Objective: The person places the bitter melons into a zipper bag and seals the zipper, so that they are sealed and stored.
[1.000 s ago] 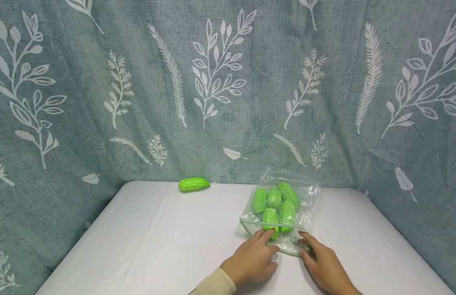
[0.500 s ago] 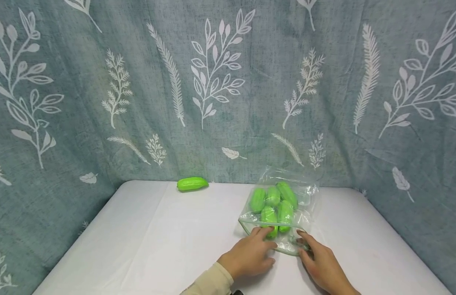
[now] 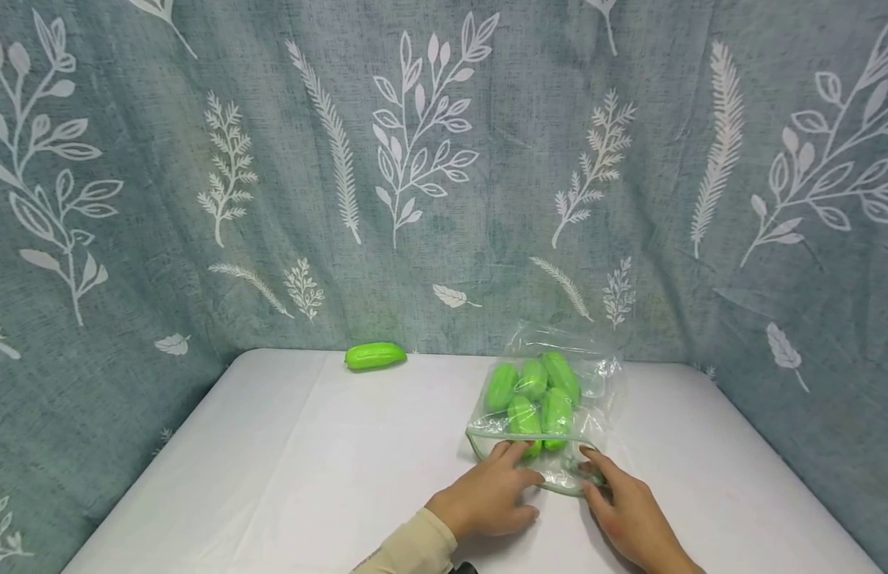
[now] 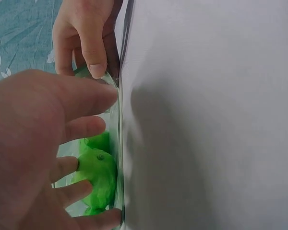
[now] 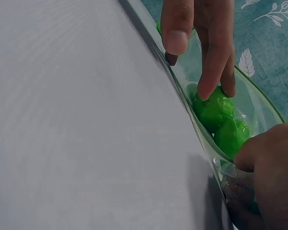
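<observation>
A clear zip bag [image 3: 596, 426] with a green-edged mouth lies on the white table, its opening facing me. Inside are several bright green cucumbers, toy-like and smooth. My left hand [image 3: 483, 501] reaches into the mouth with fingers spread, its fingertips at the end of the nearest cucumber [image 3: 524, 416]. In the right wrist view, the fingers of that left hand [image 5: 218, 48] touch a cucumber end [image 5: 213, 108]. My right hand [image 3: 626, 514] holds the bag's right rim between thumb and fingers, keeping the mouth apart. Some of its fingers are hidden by the bag in the right wrist view.
One more green cucumber [image 3: 375, 355] lies alone at the table's back edge, left of the bag. A grey-green curtain [image 3: 329, 199] with white leaf prints hangs behind and at both sides of the white table [image 3: 286, 470].
The nearest cucumber has slid slightly deeper into the bag, away from me, under the left fingertips. The right hand stays at the rim. The head view shifts a little.
</observation>
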A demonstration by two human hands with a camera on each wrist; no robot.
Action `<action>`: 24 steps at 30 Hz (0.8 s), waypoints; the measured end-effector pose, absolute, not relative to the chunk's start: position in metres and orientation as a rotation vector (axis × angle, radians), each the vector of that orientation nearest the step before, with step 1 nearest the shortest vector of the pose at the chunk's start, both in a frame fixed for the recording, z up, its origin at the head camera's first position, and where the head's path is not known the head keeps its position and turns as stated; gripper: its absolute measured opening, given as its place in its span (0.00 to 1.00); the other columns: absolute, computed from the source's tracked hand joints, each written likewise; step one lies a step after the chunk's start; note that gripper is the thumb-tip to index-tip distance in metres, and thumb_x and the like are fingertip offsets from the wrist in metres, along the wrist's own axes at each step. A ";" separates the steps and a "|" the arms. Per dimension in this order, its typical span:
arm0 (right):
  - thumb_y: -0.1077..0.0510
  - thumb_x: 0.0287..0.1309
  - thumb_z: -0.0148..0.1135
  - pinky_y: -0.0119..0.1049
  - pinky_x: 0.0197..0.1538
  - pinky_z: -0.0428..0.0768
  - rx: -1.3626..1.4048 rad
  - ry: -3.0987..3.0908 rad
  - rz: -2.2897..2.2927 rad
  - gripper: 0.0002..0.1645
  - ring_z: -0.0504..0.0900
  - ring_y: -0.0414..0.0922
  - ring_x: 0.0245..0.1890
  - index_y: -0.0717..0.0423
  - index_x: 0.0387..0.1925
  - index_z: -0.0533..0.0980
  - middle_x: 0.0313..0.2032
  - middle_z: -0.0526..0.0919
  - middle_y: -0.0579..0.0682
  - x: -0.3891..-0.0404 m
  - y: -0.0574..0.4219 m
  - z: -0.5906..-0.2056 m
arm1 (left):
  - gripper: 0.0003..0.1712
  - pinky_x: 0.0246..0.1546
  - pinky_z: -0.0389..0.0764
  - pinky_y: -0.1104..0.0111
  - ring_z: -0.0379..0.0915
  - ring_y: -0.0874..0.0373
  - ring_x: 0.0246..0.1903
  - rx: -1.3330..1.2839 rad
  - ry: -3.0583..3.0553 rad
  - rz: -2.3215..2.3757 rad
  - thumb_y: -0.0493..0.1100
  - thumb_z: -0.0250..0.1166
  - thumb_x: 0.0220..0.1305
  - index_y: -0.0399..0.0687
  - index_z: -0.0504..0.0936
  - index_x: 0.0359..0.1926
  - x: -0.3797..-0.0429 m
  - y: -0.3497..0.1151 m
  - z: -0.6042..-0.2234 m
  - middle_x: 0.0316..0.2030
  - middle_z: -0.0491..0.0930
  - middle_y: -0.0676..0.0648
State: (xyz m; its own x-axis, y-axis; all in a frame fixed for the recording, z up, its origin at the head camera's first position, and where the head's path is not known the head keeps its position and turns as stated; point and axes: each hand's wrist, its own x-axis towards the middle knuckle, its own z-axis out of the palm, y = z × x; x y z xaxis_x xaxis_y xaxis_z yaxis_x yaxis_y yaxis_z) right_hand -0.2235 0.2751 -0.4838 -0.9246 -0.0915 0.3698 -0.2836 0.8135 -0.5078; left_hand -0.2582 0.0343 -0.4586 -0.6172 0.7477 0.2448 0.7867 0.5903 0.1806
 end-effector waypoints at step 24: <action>0.61 0.64 0.65 0.60 0.55 0.77 0.310 -2.656 0.824 0.31 0.80 0.59 0.56 0.54 0.67 0.70 0.52 0.85 0.53 -0.225 0.277 -0.486 | 0.22 0.51 0.76 0.68 0.68 0.56 0.55 -1.100 -2.727 -0.183 0.56 0.67 0.62 0.59 0.85 0.55 -0.260 0.046 -0.459 0.56 0.75 0.49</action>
State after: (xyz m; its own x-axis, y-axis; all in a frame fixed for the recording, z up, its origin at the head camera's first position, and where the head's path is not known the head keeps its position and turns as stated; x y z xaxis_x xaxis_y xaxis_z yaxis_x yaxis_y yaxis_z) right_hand -0.2250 0.2771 -0.4860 -0.9178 -0.1047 0.3830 -0.3031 0.8078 -0.5055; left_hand -0.2595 0.0462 -0.4590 -0.7047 0.6726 0.2258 0.6967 0.7162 0.0410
